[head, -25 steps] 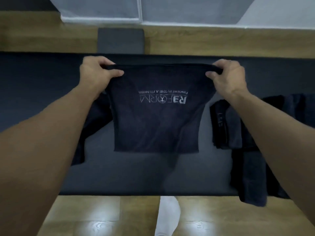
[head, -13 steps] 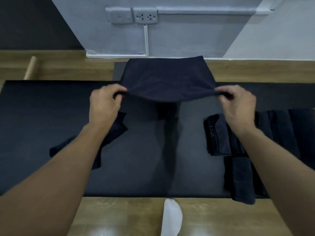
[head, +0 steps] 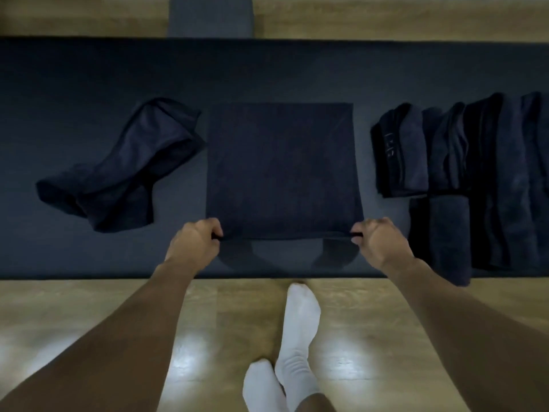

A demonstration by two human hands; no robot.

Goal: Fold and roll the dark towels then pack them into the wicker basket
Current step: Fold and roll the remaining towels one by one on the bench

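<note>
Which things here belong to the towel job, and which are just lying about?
Job: flat towel, near corners pinched by left hand and right hand; crumpled towel; folded towels.
Lying about: grey block beyond the mat. No basket in view.

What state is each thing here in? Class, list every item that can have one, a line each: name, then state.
middle towel: spread on the mat, near edge held up by its corners
left hand: pinches the middle towel's near left corner
right hand: pinches its near right corner
crumpled towel: unfolded, bunched up at the left
folded towels: folded, side by side at the right
mat: laid out flat
</note>
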